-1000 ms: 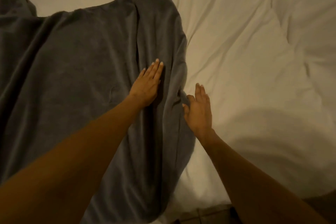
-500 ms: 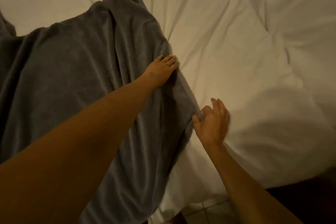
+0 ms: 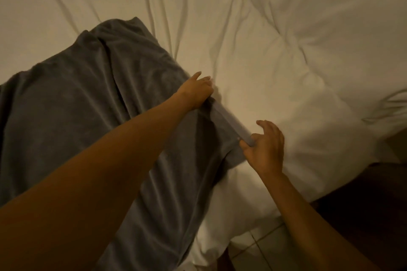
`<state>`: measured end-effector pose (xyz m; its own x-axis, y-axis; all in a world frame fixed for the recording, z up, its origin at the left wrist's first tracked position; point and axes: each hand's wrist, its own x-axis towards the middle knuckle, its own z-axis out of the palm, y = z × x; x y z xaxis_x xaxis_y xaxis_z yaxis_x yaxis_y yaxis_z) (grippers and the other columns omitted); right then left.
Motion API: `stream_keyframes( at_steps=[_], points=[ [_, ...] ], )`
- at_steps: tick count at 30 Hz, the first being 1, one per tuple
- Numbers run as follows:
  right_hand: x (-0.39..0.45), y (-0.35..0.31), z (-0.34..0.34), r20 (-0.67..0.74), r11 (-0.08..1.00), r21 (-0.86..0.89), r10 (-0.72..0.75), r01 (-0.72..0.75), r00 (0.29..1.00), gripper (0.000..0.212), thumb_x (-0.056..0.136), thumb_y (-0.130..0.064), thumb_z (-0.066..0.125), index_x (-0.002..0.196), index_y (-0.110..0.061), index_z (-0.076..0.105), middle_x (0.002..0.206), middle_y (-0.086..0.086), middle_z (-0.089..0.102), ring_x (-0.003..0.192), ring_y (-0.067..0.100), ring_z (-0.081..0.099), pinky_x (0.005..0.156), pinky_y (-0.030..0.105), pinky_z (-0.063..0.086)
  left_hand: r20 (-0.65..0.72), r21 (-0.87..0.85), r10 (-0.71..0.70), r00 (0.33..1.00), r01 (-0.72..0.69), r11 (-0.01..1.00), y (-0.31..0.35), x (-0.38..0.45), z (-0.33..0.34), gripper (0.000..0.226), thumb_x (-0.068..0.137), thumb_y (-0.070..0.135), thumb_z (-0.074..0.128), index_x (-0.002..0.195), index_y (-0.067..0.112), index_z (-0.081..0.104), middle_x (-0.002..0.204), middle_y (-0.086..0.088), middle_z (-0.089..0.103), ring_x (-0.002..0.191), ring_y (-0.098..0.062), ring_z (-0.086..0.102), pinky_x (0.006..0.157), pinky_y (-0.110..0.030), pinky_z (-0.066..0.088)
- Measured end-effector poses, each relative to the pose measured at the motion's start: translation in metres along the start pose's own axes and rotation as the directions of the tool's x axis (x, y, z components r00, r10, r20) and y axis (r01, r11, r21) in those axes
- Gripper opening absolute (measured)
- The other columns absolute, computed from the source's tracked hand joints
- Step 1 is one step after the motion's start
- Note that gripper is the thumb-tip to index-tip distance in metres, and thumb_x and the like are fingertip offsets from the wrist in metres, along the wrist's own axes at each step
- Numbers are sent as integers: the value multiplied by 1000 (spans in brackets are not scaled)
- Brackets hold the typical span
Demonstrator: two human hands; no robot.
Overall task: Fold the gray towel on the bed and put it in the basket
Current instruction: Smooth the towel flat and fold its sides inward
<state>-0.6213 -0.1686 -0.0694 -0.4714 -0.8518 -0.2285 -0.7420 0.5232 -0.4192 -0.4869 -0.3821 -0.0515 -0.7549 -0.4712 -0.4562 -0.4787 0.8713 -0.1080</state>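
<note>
The gray towel (image 3: 88, 105) lies spread and wrinkled over the left half of the white bed (image 3: 264, 61), its near end hanging over the bed's front edge. My left hand (image 3: 195, 92) grips the towel's right edge at the far point, fingers curled over the hem. My right hand (image 3: 264, 149) pinches the same edge nearer to me, between thumb and fingers. The stretch of hem between both hands is pulled taut and slightly raised. No basket is in view.
The white bedding is rumpled, with deep creases at the right and a pillow-like bulge (image 3: 392, 105) at the far right. Tiled floor (image 3: 264, 248) shows below the bed's front edge, with dark furniture (image 3: 363, 215) at the lower right.
My left hand slid from the towel's middle to its right edge and closed on it. My right hand moved right and took hold of the hem, drawing the edge out straight.
</note>
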Motion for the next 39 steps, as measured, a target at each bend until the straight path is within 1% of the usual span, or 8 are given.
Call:
stream_keyframes(
  at_steps=[6, 13, 22, 28, 33, 35, 37, 39],
  points=[
    [-21, 13, -6, 155, 970, -166, -151, 176, 976, 37, 78, -48, 66, 77, -12, 76, 141, 6, 46, 137, 25, 26, 110, 42, 20, -132, 70, -86, 988, 95, 993, -26, -3, -18, 34, 94, 13, 47, 127, 7, 53, 149, -13, 35, 145, -26, 14, 120, -43, 3],
    [-26, 24, -24, 257, 950, -275, -73, 145, 964, 42, 83, -57, 53, 86, -20, 72, 150, 0, 33, 143, 20, 7, 114, 43, -1, -142, 138, -166, 976, 185, 973, -54, 5, -29, 29, 92, 13, 50, 119, 8, 60, 150, -15, 32, 145, -28, 11, 119, -48, 0],
    [-22, 53, -31, 98, 895, -434, 163, -105, 982, 51, 96, -46, 31, 95, -15, 71, 148, 13, 34, 142, 29, 12, 113, 53, 4, -100, 73, -251, 963, 259, 963, -58, 20, -23, 27, 90, 16, 56, 116, 9, 61, 150, -15, 32, 145, -28, 14, 118, -52, 1],
    [-26, 64, -25, -92, 844, -464, 258, -270, 962, 31, 89, -37, 52, 88, -13, 70, 150, 17, 28, 142, 31, 10, 111, 56, 2, -267, -32, -265, 927, 266, 963, -24, 64, -68, 33, 93, 11, 45, 122, 4, 57, 151, -14, 30, 145, -28, 13, 117, -54, -4],
    [-31, 82, -25, -171, 809, -395, 401, -435, 900, 20, 81, -29, 65, 91, -13, 70, 146, 19, 32, 139, 34, 16, 111, 59, 8, -278, -13, -220, 935, 226, 974, 6, 93, -76, 27, 91, 17, 51, 114, 8, 62, 154, -14, 23, 145, -28, 12, 117, -55, -3],
    [-29, 79, -21, -155, 830, -390, 368, -399, 917, 31, 78, -25, 67, 107, -13, 64, 149, 20, 27, 140, 34, 13, 112, 59, 7, -280, -67, -253, 926, 244, 967, 3, 92, -54, 36, 93, 20, 51, 128, 10, 52, 157, -14, 14, 146, -27, 8, 116, -53, -3],
    [-25, 70, -13, -131, 867, -384, 288, -317, 949, 57, 79, -25, 66, 131, -15, 48, 153, 21, 18, 142, 34, 10, 111, 56, 2, -266, -97, -262, 928, 245, 965, 0, 85, -31, 57, 96, 29, 45, 146, 9, 25, 158, -14, 4, 146, -25, 3, 116, -51, -3],
    [-17, 55, -2, -150, 913, -361, 145, -191, 978, 61, 88, -30, 53, 143, -15, 33, 154, 19, 17, 142, 34, 14, 111, 53, 4, -236, -126, -265, 935, 241, 962, -4, 76, -11, 66, 99, 37, 35, 149, 9, 3, 159, -13, -2, 147, -25, -2, 116, -48, -4]
  ],
)
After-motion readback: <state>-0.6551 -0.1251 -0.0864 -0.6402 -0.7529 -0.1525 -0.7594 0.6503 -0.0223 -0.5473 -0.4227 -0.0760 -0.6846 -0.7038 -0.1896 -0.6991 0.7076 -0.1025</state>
